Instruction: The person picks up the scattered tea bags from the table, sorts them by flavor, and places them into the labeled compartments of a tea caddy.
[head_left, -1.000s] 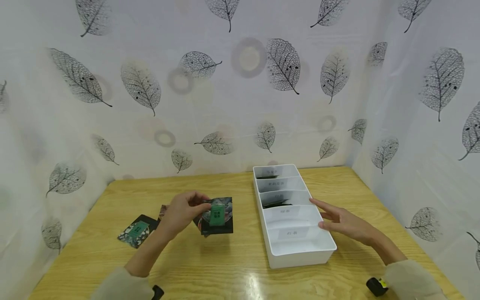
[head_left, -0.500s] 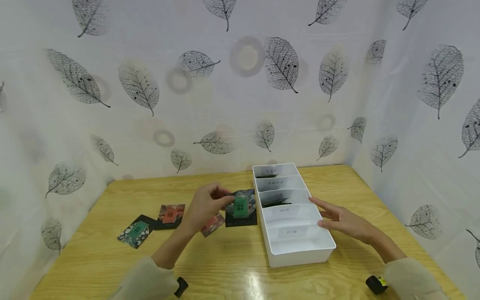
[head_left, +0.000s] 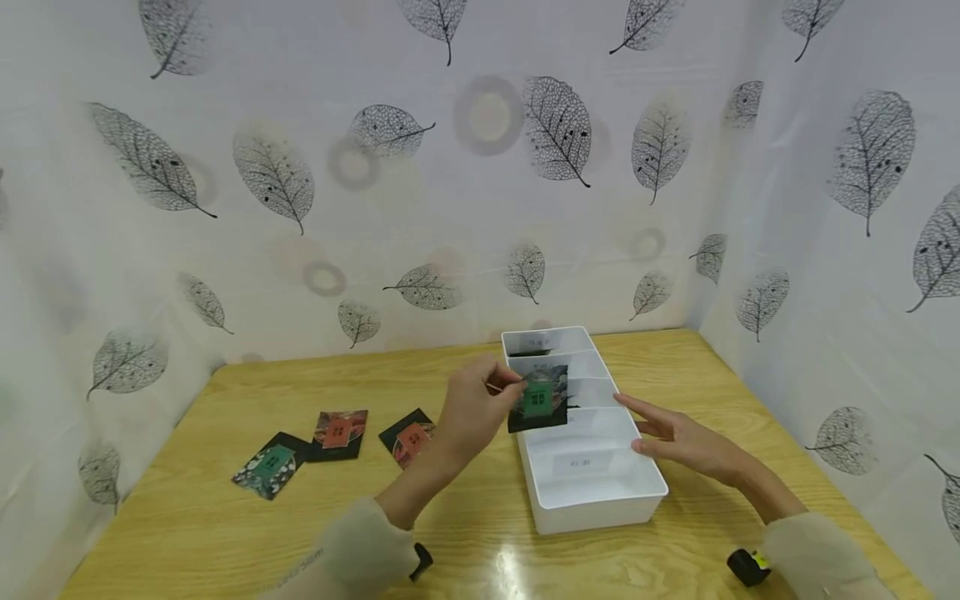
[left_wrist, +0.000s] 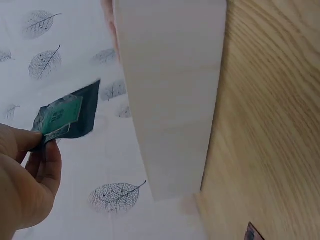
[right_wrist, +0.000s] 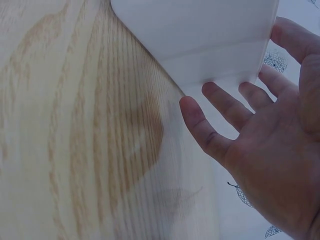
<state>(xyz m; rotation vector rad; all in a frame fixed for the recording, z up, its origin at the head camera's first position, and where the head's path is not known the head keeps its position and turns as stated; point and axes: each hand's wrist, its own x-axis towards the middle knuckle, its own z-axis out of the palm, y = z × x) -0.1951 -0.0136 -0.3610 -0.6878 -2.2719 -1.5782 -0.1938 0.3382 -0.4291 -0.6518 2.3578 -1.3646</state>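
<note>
Left hand (head_left: 472, 408) pinches a green-labelled sachet (head_left: 537, 400) above the white divider tray (head_left: 600, 508); probably compartment 3. Lower it flat. Right hand (head_left: 686, 446), fingers straight, steadies the tray's side.

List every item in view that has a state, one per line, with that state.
Left hand: pinches the green-label packet, raised over the tray.
Green-label packet: held in the air, upright, label facing the camera.
Right hand: fingers straight, resting against the tray's right wall.
White divided tray: on the table, near compartments bare.
Three packets: flat on the table, left of the tray.
</note>
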